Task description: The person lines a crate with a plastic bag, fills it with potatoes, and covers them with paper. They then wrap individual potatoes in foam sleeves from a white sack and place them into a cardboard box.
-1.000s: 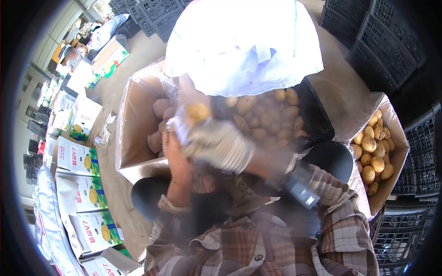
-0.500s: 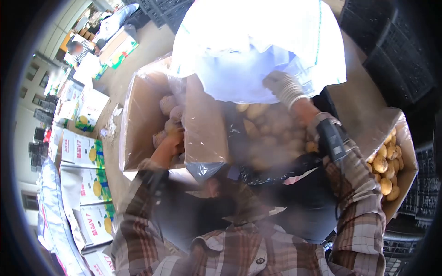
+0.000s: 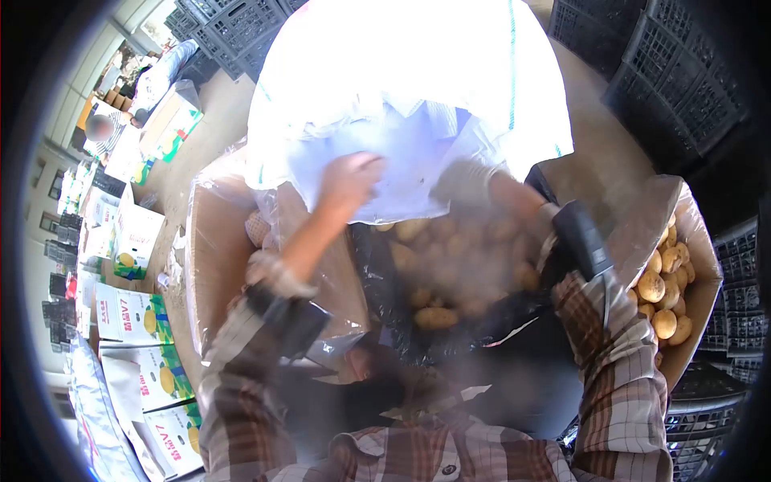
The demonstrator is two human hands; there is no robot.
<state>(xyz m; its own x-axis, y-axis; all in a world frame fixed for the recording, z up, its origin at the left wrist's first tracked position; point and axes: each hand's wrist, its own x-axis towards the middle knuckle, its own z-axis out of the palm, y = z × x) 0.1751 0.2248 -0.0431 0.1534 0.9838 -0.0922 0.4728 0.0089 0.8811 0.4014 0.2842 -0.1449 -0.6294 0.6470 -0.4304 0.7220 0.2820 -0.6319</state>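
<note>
My bare left hand (image 3: 352,183) is raised before the mouth of a large white sack (image 3: 418,72), its fingers bent together; whatever they hold, if anything, does not show. My right hand (image 3: 466,183), in a pale glove, is at the lower right of that opening, its fingers smeared by motion. Thin white sheet-like pieces (image 3: 438,120) show inside the sack. Below my right hand are several yellow-brown potatoes (image 3: 436,318) in a container lined with black plastic (image 3: 401,336). Left of it stands a plastic-lined cardboard box (image 3: 215,241) with a net-wrapped potato (image 3: 257,230) partly visible.
An open carton (image 3: 699,313) with more potatoes stands at my right. Black plastic crates (image 3: 679,80) are stacked behind it, and grey crates (image 3: 237,36) stand at the back. Printed white cartons (image 3: 128,313) line the left. A person (image 3: 108,132) is farther off.
My left hand has come up out of the left box to the sack's mouth. My right hand has shifted a little left and down in view. The whole view has moved slightly.
</note>
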